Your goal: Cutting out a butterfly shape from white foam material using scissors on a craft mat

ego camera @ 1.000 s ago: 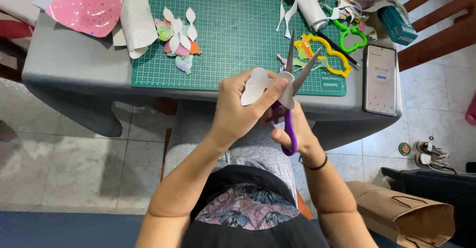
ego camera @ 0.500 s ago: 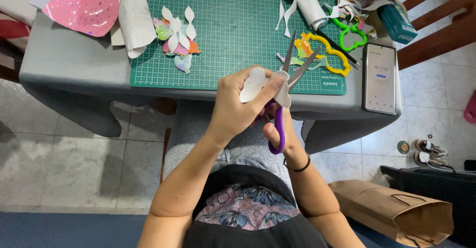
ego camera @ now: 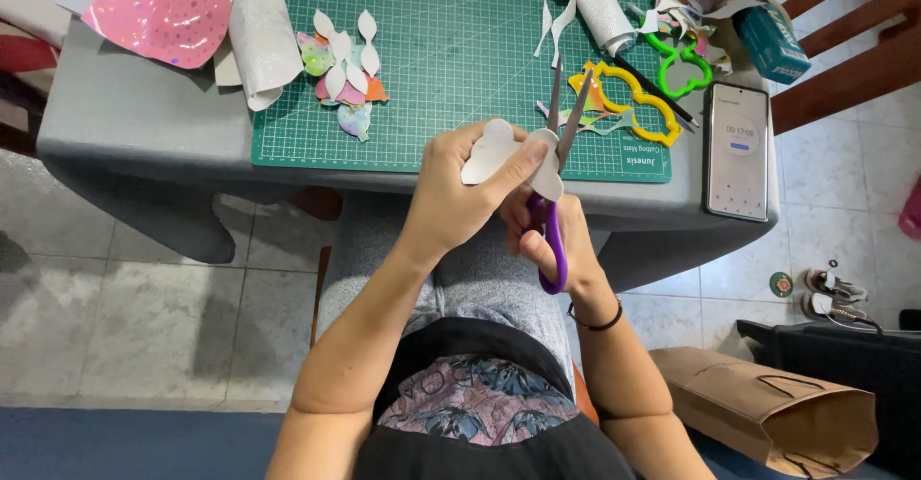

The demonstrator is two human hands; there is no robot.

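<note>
White paper cutout [ego camera: 507,154] with rounded lobes is pinched in the left hand [ego camera: 460,192] above the worktop [ego camera: 144,125] edge; the right hand [ego camera: 552,235] grips purple-handled scissors [ego camera: 554,197], metal blades parted around it

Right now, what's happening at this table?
A seated person is cutting a small white paper shape. The left hand pinches it, while the right hand works purple-handled scissors, blades open and pointing away over the green cutting mat. On the mat lies a pile of cut petal shapes, with yellow and green stencils to the right. A phone rests beside the mat, and pink glitter sheet lies at the far left.
</note>
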